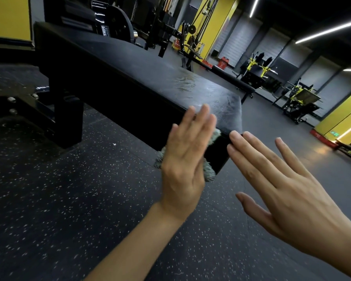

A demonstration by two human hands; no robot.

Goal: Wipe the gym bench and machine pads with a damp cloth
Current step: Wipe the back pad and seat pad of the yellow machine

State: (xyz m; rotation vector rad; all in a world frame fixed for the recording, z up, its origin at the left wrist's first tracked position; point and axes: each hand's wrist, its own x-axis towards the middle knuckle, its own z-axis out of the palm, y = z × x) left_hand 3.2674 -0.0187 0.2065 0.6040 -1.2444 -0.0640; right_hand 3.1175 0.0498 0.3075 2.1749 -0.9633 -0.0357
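Fluffy cloth [209,171] — smooth pad [150,74] (streaked)

White block letters "STRE" on black machine plate [104,30] behind bench [130,63], rest of word cut off and blurred. White X-shaped mark on red box [223,62] far across floor, nothing more legible there. Small green sign [334,134] low on yellow wall [340,116] at right, lettering too small to read. No numbers readable anywhere

The bench pad [130,63] at frame centre is black, smooth vinyl-like upholstery with wet streaks; the grey cloth [209,169] looks fluffy; the lower-left floor [69,199] is matt, speckled rubber.
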